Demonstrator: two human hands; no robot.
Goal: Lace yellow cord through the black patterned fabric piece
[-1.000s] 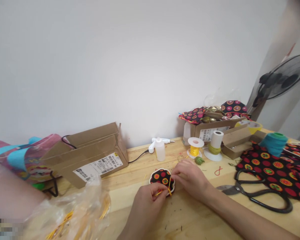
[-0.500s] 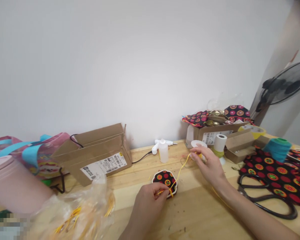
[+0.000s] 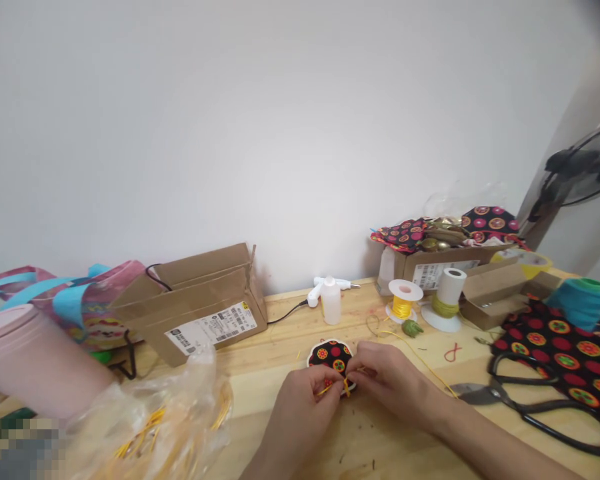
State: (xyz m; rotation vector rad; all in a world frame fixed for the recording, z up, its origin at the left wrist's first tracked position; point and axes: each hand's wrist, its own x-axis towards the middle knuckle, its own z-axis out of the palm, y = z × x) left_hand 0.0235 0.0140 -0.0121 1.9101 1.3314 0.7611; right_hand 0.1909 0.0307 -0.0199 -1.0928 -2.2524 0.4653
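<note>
A small black patterned fabric piece with a pale scalloped border lies on the wooden table, partly covered by my hands. At its lower edge, yellow cord forms a small knot or loop. My left hand pinches the cord just left of that knot. From the other side my right hand closes thumb and finger on the cord close to the knot. The fingertips of both hands nearly meet. Another length of yellow cord runs over the table behind my right hand.
Behind stand a spool of yellow cord, a spool of green cord and a white bottle. Black-handled scissors lie at right beside patterned cloth. A cardboard box and a plastic bag occupy the left.
My right hand has come down and left from the raised, stretched cord to the fabric piece, beside my left hand. The yellow spool is now uncovered. The view has shifted slightly.
</note>
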